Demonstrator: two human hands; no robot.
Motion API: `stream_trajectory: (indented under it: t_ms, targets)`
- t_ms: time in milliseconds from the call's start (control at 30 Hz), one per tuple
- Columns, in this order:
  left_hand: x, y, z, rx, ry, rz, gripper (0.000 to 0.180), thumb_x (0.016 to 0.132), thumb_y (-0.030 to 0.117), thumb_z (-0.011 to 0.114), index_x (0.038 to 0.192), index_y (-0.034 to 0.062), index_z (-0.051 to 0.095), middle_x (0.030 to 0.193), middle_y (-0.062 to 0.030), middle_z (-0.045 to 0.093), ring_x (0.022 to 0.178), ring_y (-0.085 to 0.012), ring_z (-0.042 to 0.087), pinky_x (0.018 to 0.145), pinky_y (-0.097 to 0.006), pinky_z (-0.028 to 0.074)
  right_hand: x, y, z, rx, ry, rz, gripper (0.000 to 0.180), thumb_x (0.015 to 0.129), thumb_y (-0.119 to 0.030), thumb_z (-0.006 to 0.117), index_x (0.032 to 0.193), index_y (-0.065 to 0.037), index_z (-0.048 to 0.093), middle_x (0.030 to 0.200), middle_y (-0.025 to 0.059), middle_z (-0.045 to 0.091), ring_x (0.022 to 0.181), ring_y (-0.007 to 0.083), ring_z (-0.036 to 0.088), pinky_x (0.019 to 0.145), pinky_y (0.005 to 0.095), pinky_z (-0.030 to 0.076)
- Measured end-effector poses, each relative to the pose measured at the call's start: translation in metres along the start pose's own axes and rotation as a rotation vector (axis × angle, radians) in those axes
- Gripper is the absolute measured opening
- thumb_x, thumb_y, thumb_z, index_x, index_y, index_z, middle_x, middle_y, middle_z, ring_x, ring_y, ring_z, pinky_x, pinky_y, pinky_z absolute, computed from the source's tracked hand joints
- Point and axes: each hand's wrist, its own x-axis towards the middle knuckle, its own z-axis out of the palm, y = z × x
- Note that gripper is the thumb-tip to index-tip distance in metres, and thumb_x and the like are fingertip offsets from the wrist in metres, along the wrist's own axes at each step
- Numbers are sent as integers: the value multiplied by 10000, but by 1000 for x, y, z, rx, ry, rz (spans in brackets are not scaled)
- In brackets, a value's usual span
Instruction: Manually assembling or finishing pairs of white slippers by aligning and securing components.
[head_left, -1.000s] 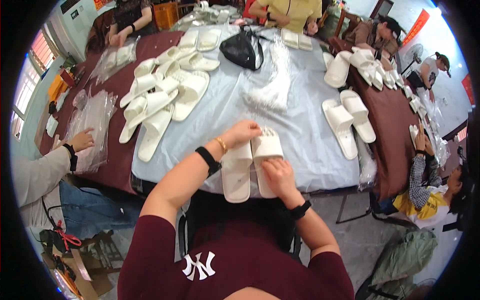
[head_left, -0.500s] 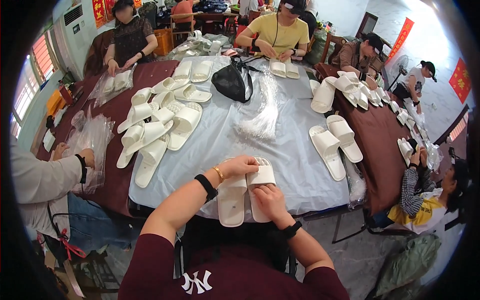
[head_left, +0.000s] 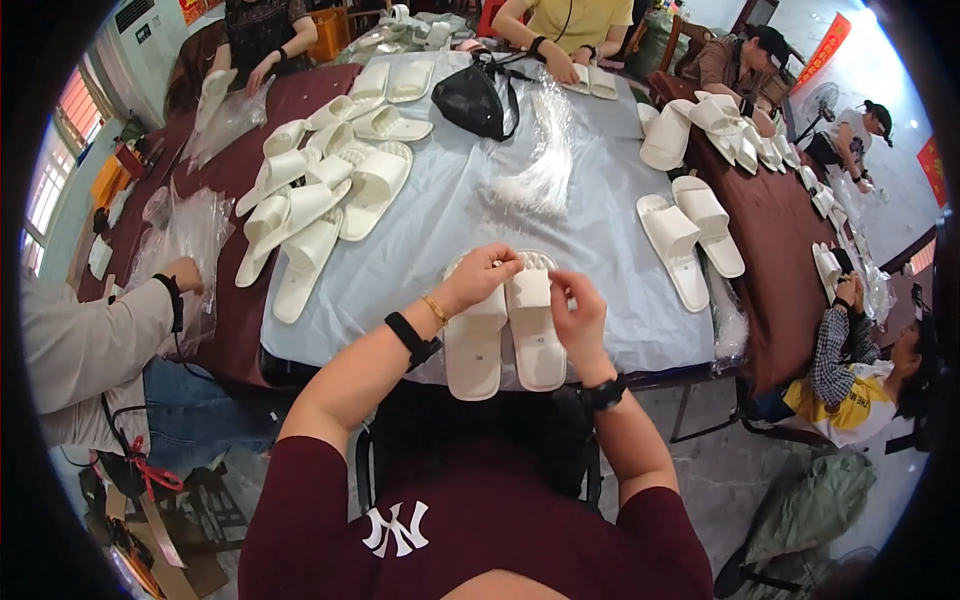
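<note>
Two white open-toed slippers lie side by side at the table's near edge, the left slipper (head_left: 472, 355) and the right slipper (head_left: 540, 350), toes pointing away from me. My left hand (head_left: 482, 278) reaches over the left slipper's strap, its fingertips pinched at the inner top edge of the right slipper's strap. Whatever is in that pinch is too small to make out. Close by the outer side of the same strap is my right hand (head_left: 582, 318), its fingers curled and thumb near the index finger. Anything thin between them cannot be made out.
A bundle of clear plastic strands (head_left: 540, 175) and a black bag (head_left: 472, 105) lie ahead on the grey sheet (head_left: 430, 265). White slippers are piled at left (head_left: 300, 250); another pair (head_left: 690, 235) lies at right. Co-workers sit around the table, one with clear bags (head_left: 190, 240).
My right hand has come out from the right slipper's strap opening and risen to its outer side. My left hand stays by the strap's top. The whole view has shifted.
</note>
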Motion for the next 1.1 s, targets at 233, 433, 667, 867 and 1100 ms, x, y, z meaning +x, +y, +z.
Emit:
stream_trajectory:
  t_ms: [233, 433, 667, 867, 1100]
  targets:
    - [-4, -8, 2, -76, -25, -9, 194, 921, 179, 584, 987, 5, 641, 923, -18, 649, 849, -83, 568, 767, -236, 458, 42, 21, 39, 233, -222, 254, 201, 888, -88, 573, 1041, 24, 642, 932, 93, 682, 799, 143, 624, 711, 248, 495]
    - [-7, -9, 4, -147, 56, 21, 172, 908, 140, 600, 976, -7, 658, 912, -20, 660, 836, -87, 575, 768, -234, 460, 44, 37, 48, 757, -203, 485, 184, 914, -112, 567, 982, 41, 642, 841, 45, 645, 756, 104, 588, 695, 229, 471]
    - [-9, -12, 7, -254, 250, 13, 178, 890, 134, 626, 989, -6, 672, 866, -21, 667, 808, -71, 575, 726, -223, 464, 32, 35, 46, 566, -142, 396, 143, 892, -82, 577, 941, 27, 656, 777, 18, 634, 729, 84, 573, 680, 221, 463]
    - [-10, -10, 7, -391, 328, 3, 152, 894, 128, 624, 970, 6, 671, 831, 2, 631, 761, -51, 545, 687, -201, 444, 27, 30, 51, 383, -187, 328, 119, 867, -67, 603, 937, 10, 659, 757, 6, 638, 683, 66, 566, 617, 219, 458]
    - [-11, -11, 5, -364, 323, 5, 144, 890, 125, 628, 961, 6, 669, 832, 7, 631, 742, -54, 547, 684, -199, 449, 25, 31, 52, 361, -210, 286, 118, 842, -56, 618, 930, 16, 651, 752, 37, 642, 671, 75, 572, 610, 229, 467]
